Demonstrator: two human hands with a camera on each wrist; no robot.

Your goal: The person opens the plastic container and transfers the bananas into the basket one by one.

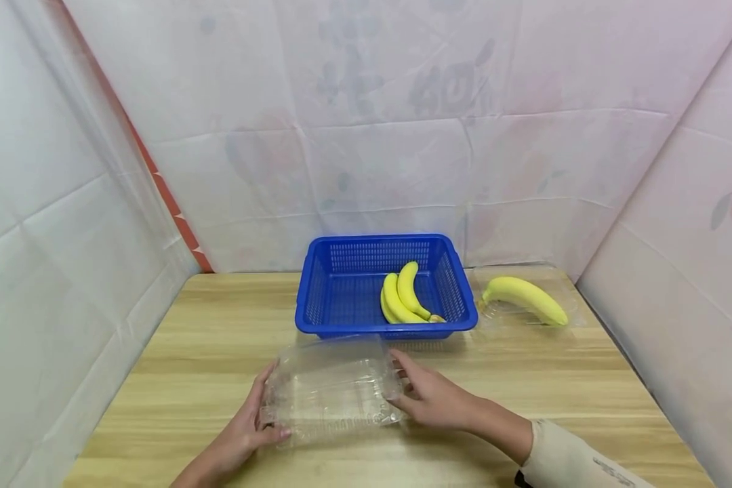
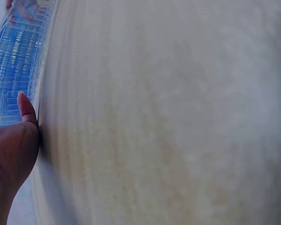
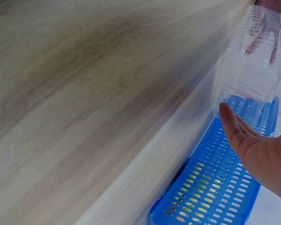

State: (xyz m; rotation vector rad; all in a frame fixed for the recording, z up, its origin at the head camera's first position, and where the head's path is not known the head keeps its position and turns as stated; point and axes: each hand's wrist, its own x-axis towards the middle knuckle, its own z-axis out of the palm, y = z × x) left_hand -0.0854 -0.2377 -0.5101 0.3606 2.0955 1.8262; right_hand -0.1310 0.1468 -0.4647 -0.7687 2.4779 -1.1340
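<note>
Bare hands, one sleeved arm

The right hand (image 1: 430, 396) was bare; its forearm wore a beige long sleeve (image 1: 570, 461) with small dark print. The left hand (image 1: 244, 434) and its forearm were uncovered.

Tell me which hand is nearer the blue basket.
Right. The right hand touches the clear box's right end just in front of the blue basket; the left hand grips the box's near-left corner, farther away.
</note>
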